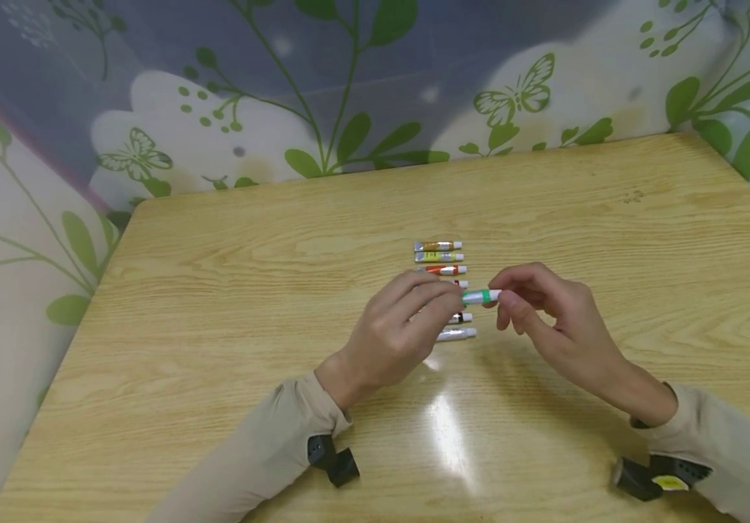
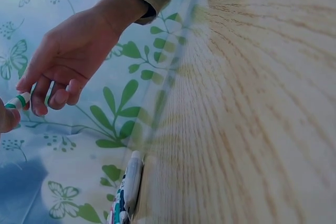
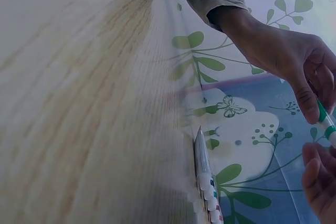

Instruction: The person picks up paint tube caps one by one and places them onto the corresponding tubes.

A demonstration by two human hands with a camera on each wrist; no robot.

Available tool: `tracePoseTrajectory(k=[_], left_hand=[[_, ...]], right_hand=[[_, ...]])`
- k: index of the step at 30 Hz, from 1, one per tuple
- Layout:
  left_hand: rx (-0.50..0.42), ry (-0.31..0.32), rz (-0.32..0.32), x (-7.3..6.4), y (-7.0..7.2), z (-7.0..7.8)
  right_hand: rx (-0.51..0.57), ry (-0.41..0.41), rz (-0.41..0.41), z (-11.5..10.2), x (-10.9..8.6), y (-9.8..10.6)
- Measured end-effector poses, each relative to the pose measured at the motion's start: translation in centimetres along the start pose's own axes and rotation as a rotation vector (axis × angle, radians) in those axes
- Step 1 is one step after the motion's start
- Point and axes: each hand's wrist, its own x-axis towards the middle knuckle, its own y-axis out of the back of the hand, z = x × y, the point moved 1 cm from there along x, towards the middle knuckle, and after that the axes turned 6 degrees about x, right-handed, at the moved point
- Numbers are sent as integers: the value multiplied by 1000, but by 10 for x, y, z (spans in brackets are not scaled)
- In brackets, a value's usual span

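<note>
A small green-banded paint tube (image 1: 477,296) with a white cap is held up over the table between both hands. My left hand (image 1: 402,328) grips its body, and the fingers hide its rear end. At the cap, the thumb and index finger of my right hand (image 1: 554,323) pinch the tip, the other fingers loosely bent. Below them lies a row of similar tubes: ochre (image 1: 437,246), yellow (image 1: 438,257), orange-red (image 1: 443,270), one with a black band (image 1: 460,318) and a white one (image 1: 456,334). My left hand covers part of the row.
The row lies on a wood-grain table (image 1: 218,305), caps toward the right. A cloth (image 1: 270,94) printed with leaves and butterflies hangs behind the table and along its sides. Each sleeve carries a black wrist camera (image 1: 334,459).
</note>
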Motion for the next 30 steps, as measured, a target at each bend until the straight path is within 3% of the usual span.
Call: tracePoseTrajectory(k=[9,19,23,30], left_hand=[[-11,13,-11,0,0,-1],[5,-14,-17,-1,0,1],[7,16,-63,-1,-1,1],[-10,92,-112,1,0,1]], right_hand=[[-13,25,4,2,0,-1],[-15,12,-3,0,0,-2],[-1,-2,-4,1,-1,-2],[47,77,39,3,-1,-2]])
